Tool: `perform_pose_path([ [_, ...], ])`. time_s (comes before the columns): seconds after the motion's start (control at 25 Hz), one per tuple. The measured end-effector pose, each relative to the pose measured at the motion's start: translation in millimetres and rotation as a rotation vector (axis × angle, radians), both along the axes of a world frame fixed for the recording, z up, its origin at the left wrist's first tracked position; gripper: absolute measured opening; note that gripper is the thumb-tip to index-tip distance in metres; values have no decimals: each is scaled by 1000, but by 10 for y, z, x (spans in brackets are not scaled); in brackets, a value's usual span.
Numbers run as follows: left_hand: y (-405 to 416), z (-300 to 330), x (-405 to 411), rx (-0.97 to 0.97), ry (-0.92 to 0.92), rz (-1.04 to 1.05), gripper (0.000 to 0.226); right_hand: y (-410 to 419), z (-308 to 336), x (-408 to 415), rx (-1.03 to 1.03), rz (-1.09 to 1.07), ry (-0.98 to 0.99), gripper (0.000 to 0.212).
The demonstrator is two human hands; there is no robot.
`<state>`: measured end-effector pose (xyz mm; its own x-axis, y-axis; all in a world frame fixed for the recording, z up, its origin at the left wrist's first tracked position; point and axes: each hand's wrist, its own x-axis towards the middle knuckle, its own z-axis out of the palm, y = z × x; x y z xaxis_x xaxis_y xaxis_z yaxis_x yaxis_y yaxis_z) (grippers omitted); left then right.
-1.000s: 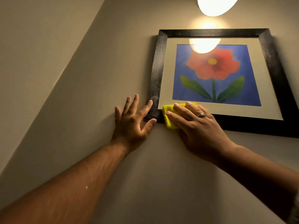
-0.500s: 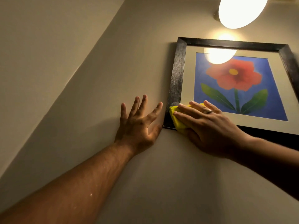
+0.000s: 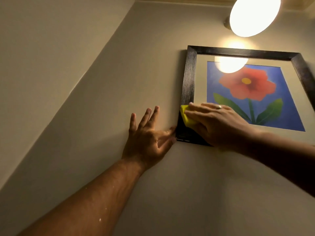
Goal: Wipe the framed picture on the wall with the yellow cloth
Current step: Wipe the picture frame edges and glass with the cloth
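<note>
The framed picture (image 3: 189,79) hangs high on the beige wall: a black frame, a cream mat and a red flower on blue. My right hand (image 3: 219,125) presses the folded yellow cloth (image 3: 237,117) flat against the frame's lower left corner, with most of the cloth hidden under my fingers. A ring shows on one finger. My left hand (image 3: 150,137) lies flat on the wall just left of that corner, fingers spread, thumb and forefinger touching the frame's bottom left edge.
A lit round wall lamp (image 3: 254,14) hangs above the picture, and its glare reflects in the glass near the top. A second wall meets this one in a corner at the left (image 3: 85,77). The ceiling moulding (image 3: 179,0) runs along the top.
My right hand and the cloth have slid left and up, from the bottom rail onto the frame's lower left corner. My left thumb has moved in against the frame. The view has tilted left.
</note>
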<state>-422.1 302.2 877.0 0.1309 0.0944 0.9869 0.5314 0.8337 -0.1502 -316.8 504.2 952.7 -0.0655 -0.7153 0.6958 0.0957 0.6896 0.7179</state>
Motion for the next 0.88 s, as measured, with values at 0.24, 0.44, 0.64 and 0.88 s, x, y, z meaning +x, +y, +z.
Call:
perform_pose_path([
  [0.24,-13,27,-15,29,4,-39,49,-230,976,61,-242,-202,-96,39],
  [0.44,19,39,-24,87,-10,-8,76,-8,-257,82,43,-91,-40,42],
  [0.64,3,36,-35,97,-45,-13,87,-214,839,32,-154,-191,-13,43],
  [0.88,12,38,-51,134,-57,-28,97,-165,736,-27,-210,-126,-14,28],
])
